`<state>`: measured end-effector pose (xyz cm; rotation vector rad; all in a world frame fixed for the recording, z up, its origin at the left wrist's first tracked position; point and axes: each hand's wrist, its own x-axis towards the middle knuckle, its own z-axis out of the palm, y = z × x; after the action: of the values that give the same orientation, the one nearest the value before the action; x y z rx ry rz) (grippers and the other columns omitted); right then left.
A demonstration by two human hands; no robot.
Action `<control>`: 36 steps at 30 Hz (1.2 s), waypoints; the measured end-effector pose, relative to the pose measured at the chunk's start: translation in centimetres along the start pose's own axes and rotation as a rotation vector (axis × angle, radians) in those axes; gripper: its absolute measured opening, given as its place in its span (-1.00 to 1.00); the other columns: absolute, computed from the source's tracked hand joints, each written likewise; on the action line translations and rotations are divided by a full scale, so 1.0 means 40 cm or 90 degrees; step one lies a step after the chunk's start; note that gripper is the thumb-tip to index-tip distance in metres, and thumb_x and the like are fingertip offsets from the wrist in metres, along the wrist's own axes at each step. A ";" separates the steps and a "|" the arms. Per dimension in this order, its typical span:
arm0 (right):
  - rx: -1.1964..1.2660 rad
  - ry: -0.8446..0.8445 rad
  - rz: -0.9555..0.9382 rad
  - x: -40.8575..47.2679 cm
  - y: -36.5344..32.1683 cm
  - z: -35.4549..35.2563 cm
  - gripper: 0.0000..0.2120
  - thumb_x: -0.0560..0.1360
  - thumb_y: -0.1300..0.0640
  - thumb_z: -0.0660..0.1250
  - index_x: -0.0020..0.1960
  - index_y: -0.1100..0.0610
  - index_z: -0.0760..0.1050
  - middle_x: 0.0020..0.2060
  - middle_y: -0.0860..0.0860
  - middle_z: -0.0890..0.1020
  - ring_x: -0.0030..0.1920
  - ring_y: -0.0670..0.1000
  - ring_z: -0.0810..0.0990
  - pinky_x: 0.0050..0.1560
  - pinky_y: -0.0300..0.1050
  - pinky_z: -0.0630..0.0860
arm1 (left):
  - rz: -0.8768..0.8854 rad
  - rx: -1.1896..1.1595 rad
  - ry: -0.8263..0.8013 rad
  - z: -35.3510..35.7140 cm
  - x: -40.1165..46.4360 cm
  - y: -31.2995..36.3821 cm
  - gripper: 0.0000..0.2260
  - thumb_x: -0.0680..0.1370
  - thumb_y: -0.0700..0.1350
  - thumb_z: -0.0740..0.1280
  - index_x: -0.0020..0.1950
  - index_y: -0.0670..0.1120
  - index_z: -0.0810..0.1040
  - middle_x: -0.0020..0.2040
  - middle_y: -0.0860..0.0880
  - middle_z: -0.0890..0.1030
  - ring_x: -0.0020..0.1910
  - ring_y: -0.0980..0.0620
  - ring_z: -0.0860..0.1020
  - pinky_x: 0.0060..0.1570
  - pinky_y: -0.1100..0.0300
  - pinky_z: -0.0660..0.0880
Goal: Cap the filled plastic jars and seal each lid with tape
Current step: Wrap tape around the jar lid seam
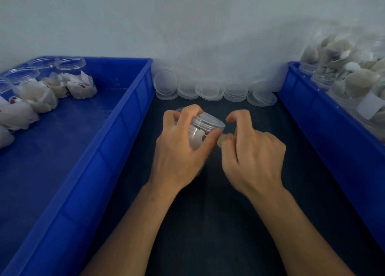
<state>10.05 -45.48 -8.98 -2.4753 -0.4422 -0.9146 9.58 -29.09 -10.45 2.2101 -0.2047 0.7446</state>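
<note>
Left of the jar in your grip sits a blue crate (116, 134) of open filled jars (68, 77); right of it, another blue crate (312, 117). Behind it, stacked lids (210, 91). Your left hand (179, 150) curls round the capped jar (201, 127), tilted above the dark mat (208, 213). Your right hand (252, 152) pinches a small tape piece (220, 140) beside the lid.

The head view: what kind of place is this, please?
Probably a small packing workstation, not a home kitchen. Two blue plastic crates flank a dark work surface, filled jars wait in the left crate, and stacks of clear lids line the wall.
</note>
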 end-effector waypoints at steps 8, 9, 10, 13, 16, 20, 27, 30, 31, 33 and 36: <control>-0.021 0.022 0.002 0.004 -0.003 -0.009 -0.76 0.57 0.11 0.13 0.16 0.12 0.48 -0.48 -0.15 0.36 -0.52 -0.14 0.27 -0.40 -0.15 0.11 | -0.025 0.017 0.041 -0.004 0.004 -0.001 -0.61 0.57 0.38 0.25 0.32 0.27 0.35 0.12 0.18 0.39 0.11 0.37 0.47 -0.24 0.47 0.39; -0.026 0.026 -0.001 0.004 -0.004 -0.008 -0.76 0.58 0.11 0.13 0.17 0.12 0.48 -0.45 -0.16 0.37 -0.50 -0.13 0.28 -0.38 -0.12 0.14 | -0.033 0.021 0.047 -0.007 0.006 -0.002 -0.62 0.57 0.39 0.24 0.30 0.28 0.36 0.11 0.18 0.40 0.09 0.38 0.48 -0.24 0.47 0.37; -0.031 0.029 -0.005 0.004 -0.006 -0.006 -0.76 0.60 0.11 0.13 0.19 0.11 0.48 -0.42 -0.17 0.38 -0.49 -0.10 0.30 -0.34 -0.09 0.19 | -0.040 0.025 0.053 -0.009 0.007 -0.003 -0.63 0.56 0.39 0.23 0.29 0.28 0.36 0.10 0.18 0.41 0.08 0.39 0.48 -0.25 0.47 0.37; -0.053 0.011 -0.010 0.005 -0.015 -0.001 -0.73 0.62 0.09 0.14 0.27 0.08 0.46 -0.31 -0.18 0.39 -0.39 -0.04 0.38 -0.20 0.00 0.29 | -0.054 0.041 0.067 -0.013 0.009 -0.006 -0.64 0.56 0.39 0.23 0.27 0.26 0.38 0.12 0.12 0.47 0.09 0.40 0.46 -0.21 0.44 0.34; -0.082 -0.015 0.000 0.009 -0.018 0.005 -0.71 0.63 0.05 0.14 0.30 0.05 0.46 -0.25 -0.15 0.43 -0.29 -0.02 0.40 -0.12 0.06 0.33 | -0.066 0.052 0.067 -0.012 0.010 -0.005 -0.63 0.56 0.38 0.21 0.26 0.23 0.40 0.12 0.09 0.51 0.09 0.38 0.46 -0.21 0.47 0.38; -0.101 -0.033 0.018 0.012 -0.016 0.014 -0.72 0.65 0.03 0.13 0.30 0.04 0.45 -0.24 -0.12 0.46 -0.28 -0.02 0.41 -0.12 0.04 0.33 | -0.083 0.022 0.058 -0.009 0.010 -0.003 -0.67 0.57 0.36 0.23 0.23 0.23 0.42 0.10 0.09 0.55 0.05 0.30 0.51 -0.16 0.47 0.42; -0.123 -0.055 0.032 0.015 -0.006 0.023 -0.71 0.64 0.01 0.11 0.30 0.01 0.44 -0.23 -0.12 0.51 -0.28 -0.01 0.43 -0.11 0.03 0.29 | -0.076 -0.043 0.049 -0.002 0.007 0.005 -0.78 0.61 0.27 0.29 0.17 0.22 0.44 0.04 0.13 0.58 0.02 0.16 0.59 -0.07 0.16 0.58; -0.117 -0.065 0.035 0.015 -0.005 0.022 -0.72 0.64 0.01 0.10 0.30 -0.01 0.43 -0.20 -0.12 0.54 -0.26 -0.01 0.44 -0.10 0.03 0.29 | -0.084 -0.066 0.037 -0.006 0.005 0.004 -0.80 0.60 0.25 0.31 0.16 0.23 0.44 0.04 0.14 0.59 0.03 0.15 0.61 -0.04 0.05 0.62; -0.116 -0.070 0.038 0.015 -0.006 0.021 -0.71 0.64 0.00 0.10 0.30 -0.02 0.43 -0.19 -0.12 0.55 -0.25 -0.01 0.45 -0.09 0.03 0.30 | -0.087 -0.071 0.031 -0.008 0.005 0.004 -0.80 0.60 0.25 0.31 0.16 0.24 0.44 0.04 0.14 0.59 0.02 0.14 0.61 -0.04 0.03 0.63; -0.112 -0.084 0.043 0.015 -0.006 0.017 -0.69 0.63 0.00 0.10 0.33 -0.04 0.43 -0.17 -0.12 0.56 -0.23 -0.01 0.46 -0.07 0.03 0.30 | -0.083 -0.073 0.017 -0.010 0.005 0.002 -0.78 0.58 0.25 0.31 0.17 0.24 0.45 0.04 0.15 0.59 0.02 0.14 0.62 -0.04 0.01 0.64; -0.088 -0.124 0.027 0.013 -0.002 0.009 -0.65 0.63 0.02 0.09 0.38 -0.07 0.41 -0.16 -0.14 0.57 -0.23 -0.03 0.48 -0.07 0.03 0.33 | -0.075 -0.075 -0.012 -0.012 0.007 -0.001 -0.73 0.57 0.26 0.29 0.22 0.24 0.44 0.08 0.14 0.58 0.02 0.13 0.62 -0.04 0.00 0.65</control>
<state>10.57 -45.15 -8.86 -2.7021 -0.4003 -0.7124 9.61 -28.67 -10.07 2.0985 -0.1225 0.6317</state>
